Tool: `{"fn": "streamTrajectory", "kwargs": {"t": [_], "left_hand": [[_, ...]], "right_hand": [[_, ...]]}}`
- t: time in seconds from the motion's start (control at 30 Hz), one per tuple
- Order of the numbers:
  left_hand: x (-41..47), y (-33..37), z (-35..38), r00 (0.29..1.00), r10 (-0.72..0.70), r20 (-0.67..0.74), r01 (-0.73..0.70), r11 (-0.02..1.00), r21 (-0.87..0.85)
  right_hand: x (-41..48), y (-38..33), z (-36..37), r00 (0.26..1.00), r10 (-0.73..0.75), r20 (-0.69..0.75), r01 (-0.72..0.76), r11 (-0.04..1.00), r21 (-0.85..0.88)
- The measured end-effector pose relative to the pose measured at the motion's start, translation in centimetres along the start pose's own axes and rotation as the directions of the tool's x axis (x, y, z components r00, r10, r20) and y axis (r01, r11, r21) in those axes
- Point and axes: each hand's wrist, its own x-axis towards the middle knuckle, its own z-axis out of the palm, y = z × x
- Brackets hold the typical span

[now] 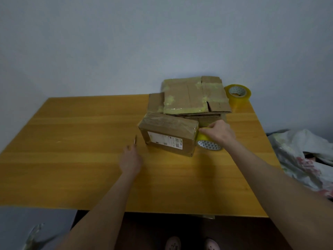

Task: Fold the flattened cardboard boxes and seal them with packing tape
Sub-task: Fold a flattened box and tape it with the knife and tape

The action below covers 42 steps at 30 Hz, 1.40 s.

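One far tape roll [237, 95] beside flattened stack [191, 95] (behind box [167, 134]).

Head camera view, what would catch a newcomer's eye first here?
The box in the middle of the table, with the right hand gripping a yellow tape roll against its right end. Behind it lies a pile of flattened cardboard patched with tape, and a second roll stands at the far right corner. The left hand, blurred, is just left of the box.
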Motion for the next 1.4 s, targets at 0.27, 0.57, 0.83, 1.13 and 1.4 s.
{"fn": "streamTrajectory", "kwargs": {"t": [0.27,0.57,0.83,1.13,1.4], "left_hand": [[3.5,-1.4,1.5,0.999,0.007,0.033,-0.01,0.996,0.09],[3.9,-1.2,0.8,0.991,-0.129,0.023,0.131,0.981,-0.144],[1.6,1.1,-4.4,0.941,-0.147,-0.305,-0.011,0.887,-0.462],[-5.1,12.2,-5.1,0.769,0.482,-0.421,-0.583,0.799,-0.15],[-5.7,16.6,-1.4,0.817,0.49,-0.305,-0.533,0.843,-0.073]], "right_hand": [[0.7,-0.2,0.4,1.0,-0.019,0.002,0.019,1.0,0.011],[1.6,0.0,0.7,1.0,-0.029,-0.01,0.029,0.999,0.027],[1.3,0.0,0.3,0.998,-0.049,0.038,0.048,0.999,0.021],[1.8,1.2,-0.7,0.973,-0.134,0.187,0.097,0.976,0.195],[1.8,3.4,-0.6,0.952,-0.234,0.2,0.172,0.943,0.285]]}}
